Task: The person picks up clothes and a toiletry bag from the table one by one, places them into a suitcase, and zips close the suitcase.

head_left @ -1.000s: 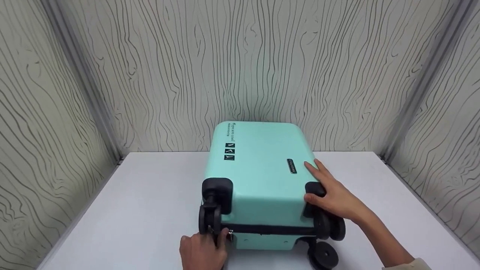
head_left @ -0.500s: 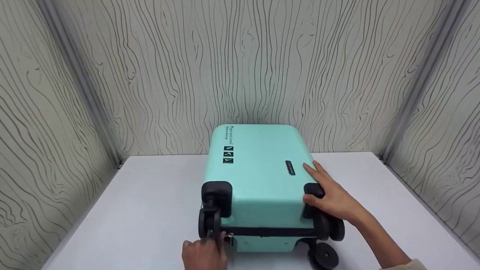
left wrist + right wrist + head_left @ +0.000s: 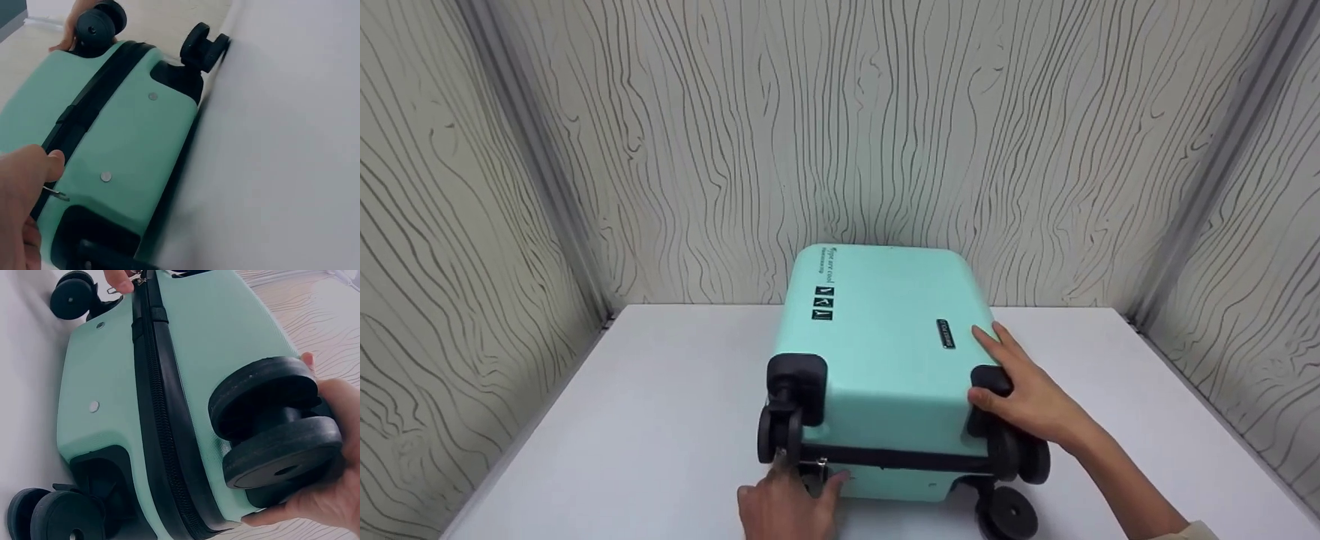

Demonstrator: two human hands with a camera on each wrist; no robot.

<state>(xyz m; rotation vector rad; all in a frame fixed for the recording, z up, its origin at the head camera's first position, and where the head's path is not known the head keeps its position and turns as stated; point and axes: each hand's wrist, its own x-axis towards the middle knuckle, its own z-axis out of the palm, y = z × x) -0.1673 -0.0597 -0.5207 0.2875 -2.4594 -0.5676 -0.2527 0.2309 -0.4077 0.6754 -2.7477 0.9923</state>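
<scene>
A mint-green hard-shell suitcase [image 3: 885,315] lies on its broad side, wheels towards me. A black zipper band [image 3: 93,101] runs across its wheeled end. At the left end of this band my left hand [image 3: 787,506] works among the metal zipper pulls [image 3: 56,194]. Its thumb is spread away from the index finger, which reaches up beside the left wheel [image 3: 780,435]; whether the hidden fingers hold a pull, I cannot tell. My right hand [image 3: 1031,397] rests on the right corner, fingers straight over the shell, thumb against the black wheel mount [image 3: 281,427].
The suitcase stands on a white table [image 3: 675,405], bounded by wood-grain-patterned panels [image 3: 870,135] at the back and sides. A lower caster wheel [image 3: 1009,510] sticks out at the front right, near the tabletop.
My left hand has shifted slightly right, and its thumb has swung away from the index finger onto the suitcase's lower half. The right hand and suitcase stay put; the head view sways slightly.
</scene>
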